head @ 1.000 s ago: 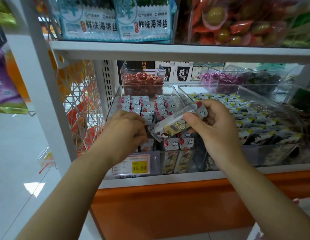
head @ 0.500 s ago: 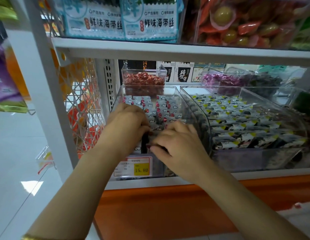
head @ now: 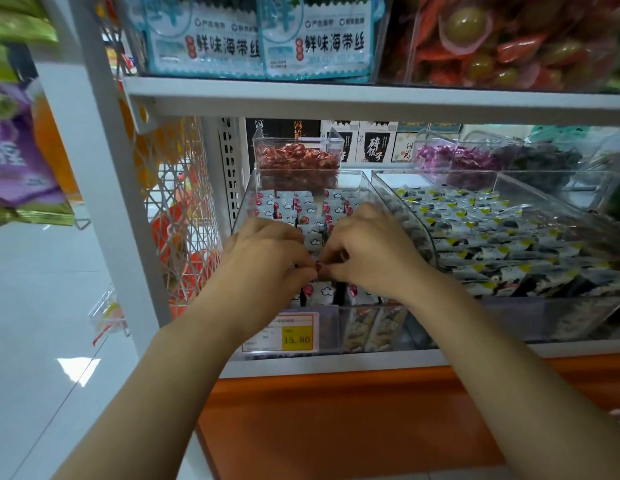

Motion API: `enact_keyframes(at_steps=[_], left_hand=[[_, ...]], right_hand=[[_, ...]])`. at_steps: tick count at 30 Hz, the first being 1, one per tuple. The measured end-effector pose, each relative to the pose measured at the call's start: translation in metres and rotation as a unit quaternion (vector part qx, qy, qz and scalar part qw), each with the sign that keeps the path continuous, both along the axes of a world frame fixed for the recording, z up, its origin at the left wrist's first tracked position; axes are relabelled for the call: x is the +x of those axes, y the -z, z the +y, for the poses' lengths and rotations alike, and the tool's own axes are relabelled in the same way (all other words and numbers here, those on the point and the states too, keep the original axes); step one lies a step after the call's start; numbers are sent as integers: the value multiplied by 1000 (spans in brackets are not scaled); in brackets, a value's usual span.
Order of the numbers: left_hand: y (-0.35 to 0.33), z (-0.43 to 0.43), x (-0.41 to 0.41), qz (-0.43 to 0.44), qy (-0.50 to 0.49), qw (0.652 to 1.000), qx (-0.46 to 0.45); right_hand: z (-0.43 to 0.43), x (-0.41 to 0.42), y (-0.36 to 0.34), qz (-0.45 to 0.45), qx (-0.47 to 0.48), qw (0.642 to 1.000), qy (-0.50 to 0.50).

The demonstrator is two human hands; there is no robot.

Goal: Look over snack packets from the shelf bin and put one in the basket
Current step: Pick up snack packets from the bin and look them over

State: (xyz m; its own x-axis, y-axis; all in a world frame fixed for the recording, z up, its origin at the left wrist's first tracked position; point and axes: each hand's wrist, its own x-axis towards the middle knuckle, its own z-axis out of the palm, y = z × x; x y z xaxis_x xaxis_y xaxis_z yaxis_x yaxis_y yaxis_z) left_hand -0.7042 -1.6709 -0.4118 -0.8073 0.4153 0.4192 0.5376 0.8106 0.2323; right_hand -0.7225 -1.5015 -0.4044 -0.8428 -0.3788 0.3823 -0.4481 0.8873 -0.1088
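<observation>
Head view, shelf stock as we find it.

Item one: clear bin (head: 327,327), at the left end of the middle shelf (head: 336,362), against its front edge. It holds rows of white snack packets (head: 315,239) printed with red dots and small clouds.

Our left hand (head: 267,259) and right hand (head: 372,252) are both down inside this bin, near its front wall. Knuckles are up, the fingers curl onto the packets, and the two hands meet in the middle.

Grip: we cannot tell whether either hand grasps a packet or only touches the rows, because the finger ends are hidden among the packets.

Item two: yellow price tag (head: 296,336) reading 15.80, on the bin's front wall below our left hand.

Item three: second clear bin (head: 578,317), just beside the first on the right, filled with grey packets (head: 492,244) with yellow corners.

Item four: small clear box of red sweets (head: 298,164), at the first bin's back edge.

Item five: blue packets (head: 315,39), on the shelf above.
</observation>
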Motion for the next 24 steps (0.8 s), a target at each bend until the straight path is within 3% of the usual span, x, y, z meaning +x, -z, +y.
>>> enact_keyframes(at_steps=[2,6,10,13,24], left_hand=[[1,-1,2,7,-4,1000,15],[3,-2,3,7,-13,1000,25],[4,1,4,-5,-12,1000,17],[5,3,5,-12,-15,1000,-6],[9,20,3,-28,-33,999,-1]], right_hand=[[0,-1,3,16,-11,1000,-5],[6,2,-6,27,-204,979,-4],[17,14,-12,105,-310,945,29],[23,22,-10,153,-340,927,41],[36,30,-3,188,-391,898,69]])
